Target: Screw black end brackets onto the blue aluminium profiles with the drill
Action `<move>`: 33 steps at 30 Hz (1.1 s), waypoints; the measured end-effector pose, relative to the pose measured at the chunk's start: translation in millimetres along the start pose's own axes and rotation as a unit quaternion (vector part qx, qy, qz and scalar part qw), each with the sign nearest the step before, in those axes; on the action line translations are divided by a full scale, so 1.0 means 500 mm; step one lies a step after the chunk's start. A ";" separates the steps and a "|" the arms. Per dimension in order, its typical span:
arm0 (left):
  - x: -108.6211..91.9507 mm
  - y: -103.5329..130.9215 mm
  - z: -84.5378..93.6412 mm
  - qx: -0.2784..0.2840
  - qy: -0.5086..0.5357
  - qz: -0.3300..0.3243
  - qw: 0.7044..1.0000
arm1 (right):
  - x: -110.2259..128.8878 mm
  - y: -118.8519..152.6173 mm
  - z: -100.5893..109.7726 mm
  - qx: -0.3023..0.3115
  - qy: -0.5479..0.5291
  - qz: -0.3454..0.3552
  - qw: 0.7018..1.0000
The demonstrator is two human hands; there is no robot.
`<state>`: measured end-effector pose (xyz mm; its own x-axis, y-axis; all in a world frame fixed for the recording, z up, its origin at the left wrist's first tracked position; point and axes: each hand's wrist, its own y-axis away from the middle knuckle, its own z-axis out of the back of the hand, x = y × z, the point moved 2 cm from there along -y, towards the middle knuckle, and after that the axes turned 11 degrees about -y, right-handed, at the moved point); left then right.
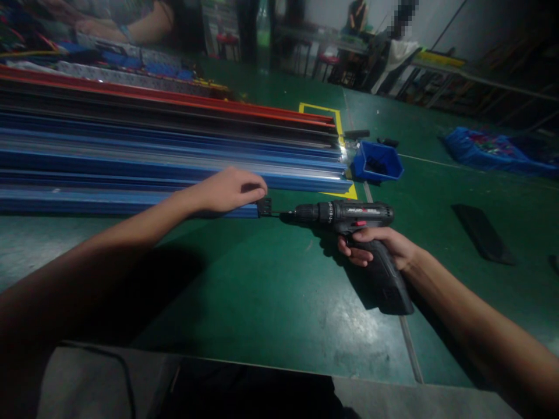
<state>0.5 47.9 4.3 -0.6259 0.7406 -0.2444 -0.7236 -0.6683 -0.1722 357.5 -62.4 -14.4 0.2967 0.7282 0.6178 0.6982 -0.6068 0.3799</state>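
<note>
My left hand point(229, 189) is closed over the end of the nearest blue metal profile point(248, 211), its fingers partly hidden behind it. A small black end piece point(264, 206) sits at that profile's right end, beside my thumb. My right hand point(379, 244) grips the handle of a black cordless drill point(360, 213), which lies level and points left. The drill's thin bit point(279, 213) reaches the black end piece; whether it turns cannot be seen.
Behind my left hand lie several long blue profiles point(174, 152), black ones and a red one point(279, 109). A blue bin point(379, 160) with dark small parts stands at their right ends. Farther right are a flat black object point(483, 234) and blue bags point(498, 148). Another person's arm point(146, 26) shows far left.
</note>
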 end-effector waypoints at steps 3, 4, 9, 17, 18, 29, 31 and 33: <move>0.002 0.000 -0.001 0.002 -0.002 0.001 1.000 | 0.000 0.000 0.002 0.001 -0.001 0.001 1.000; 0.002 0.000 -0.001 0.002 -0.002 0.002 1.000 | 0.000 0.000 0.002 0.001 -0.001 0.000 1.000; 0.000 0.000 0.001 0.010 0.002 0.007 1.000 | 0.001 0.002 0.003 -0.007 -0.001 -0.003 1.000; -0.002 -0.001 0.003 0.009 0.000 0.009 1.000 | 0.001 0.000 -0.001 -0.007 0.006 0.003 1.000; -0.003 -0.001 0.003 0.008 -0.001 0.009 1.000 | 0.001 0.000 -0.002 -0.007 0.007 0.004 1.000; -0.003 0.000 0.003 0.011 0.002 0.009 1.000 | -0.001 0.002 -0.005 -0.006 0.017 0.004 1.000; -0.003 0.000 0.003 0.008 0.001 0.009 1.000 | 0.000 0.002 -0.005 -0.006 0.016 0.002 1.000; -0.003 -0.001 0.002 0.006 0.000 0.008 1.000 | 0.001 0.003 -0.005 -0.005 0.017 0.001 1.000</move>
<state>1.4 47.0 5.9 -0.6369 0.7303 -0.2471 -0.7173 -0.6788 -0.1571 357.0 -63.6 -12.0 0.2764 0.7155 0.6417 0.6911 -0.6119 0.3846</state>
